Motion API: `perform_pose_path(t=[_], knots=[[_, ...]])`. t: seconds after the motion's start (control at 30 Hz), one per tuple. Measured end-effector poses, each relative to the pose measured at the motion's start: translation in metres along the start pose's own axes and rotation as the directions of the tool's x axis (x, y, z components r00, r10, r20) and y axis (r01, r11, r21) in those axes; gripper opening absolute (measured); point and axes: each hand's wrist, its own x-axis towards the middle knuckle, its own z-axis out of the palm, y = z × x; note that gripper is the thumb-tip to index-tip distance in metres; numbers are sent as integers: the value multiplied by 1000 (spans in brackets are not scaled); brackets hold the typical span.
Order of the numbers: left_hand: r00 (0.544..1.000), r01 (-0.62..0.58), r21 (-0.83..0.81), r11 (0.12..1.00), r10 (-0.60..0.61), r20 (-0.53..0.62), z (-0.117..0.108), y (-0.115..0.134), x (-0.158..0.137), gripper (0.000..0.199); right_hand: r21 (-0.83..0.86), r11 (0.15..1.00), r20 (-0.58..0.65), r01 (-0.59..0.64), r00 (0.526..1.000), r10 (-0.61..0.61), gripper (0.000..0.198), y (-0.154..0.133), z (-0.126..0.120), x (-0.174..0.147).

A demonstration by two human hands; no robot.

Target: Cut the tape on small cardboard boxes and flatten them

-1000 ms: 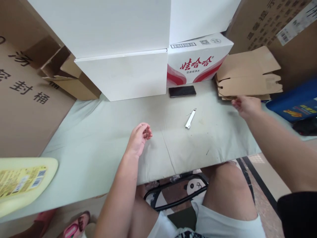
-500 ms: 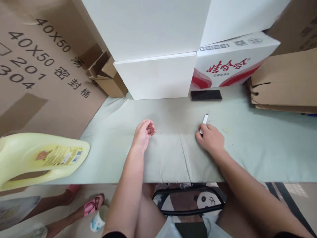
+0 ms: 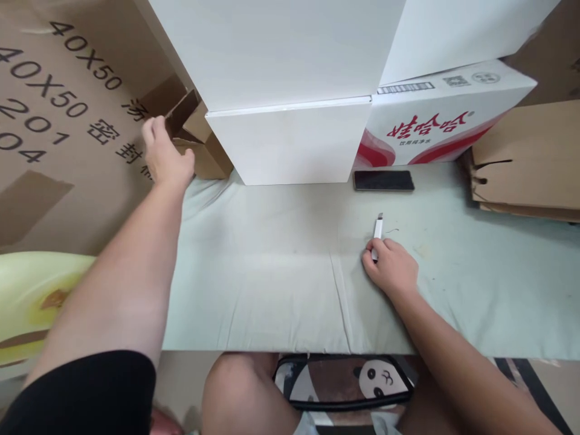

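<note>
My left hand (image 3: 167,154) reaches out to the small open cardboard box (image 3: 212,154), just in front of its left side. The thumb is spread away from the fingers, and nothing shows in the hand. Whether the fingertips touch the box is hard to see. On the green cloth, my right hand (image 3: 392,266) is closed around a white utility knife (image 3: 377,228). Its tip points away from me, and the handle's lower end is partly hidden by my fingers. A short dark thread (image 3: 393,229) lies beside the knife.
A black phone (image 3: 383,180) lies before a white and red carton (image 3: 426,133). Tall white boxes (image 3: 290,145) stand at the back. Flattened cardboard (image 3: 530,157) is at right. A large brown carton (image 3: 90,199) and a yellow jug (image 3: 27,284) stand at left.
My left hand has moved from the table's middle, leftward and away from me, to the small cardboard box. My right hand keeps the utility knife in nearly the same place. The view has shifted slightly.
</note>
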Motion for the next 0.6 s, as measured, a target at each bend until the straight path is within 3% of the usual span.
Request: perform_pose_path(t=[0.13, 0.2, 0.27, 0.37, 0.47, 0.6], knots=[[999, 26, 289, 957, -14, -42, -3, -16, 27, 25, 13, 1000, -1, -3, 1000, 3, 22, 0, 0, 0], [997, 47, 356, 933, -21, -75, -5, -23, 30, 24, 21, 1000, -20, 5, 1000, -5, 22, 0, 0, 0], [990, 2, 400, 917, 54, -129, -12, -30, 21, 24, 33, 999, -33, 9, 999, -8, 22, 0, 0, -1], [949, -133, 435, 891, 241, -204, -34, -41, -16, 17, 48, 999, -14, 3, 1000, -2, 23, 0, -2, 0], [919, -200, 439, 876, 323, -225, -62, -51, -74, 2, 67, 998, 20, -4, 1000, 3, 23, 0, -4, 2], [868, -314, 430, 846, 439, -231, -91, -49, -154, 9, 184, 982, 29, -36, 999, 31, 19, 2, -4, 4]])
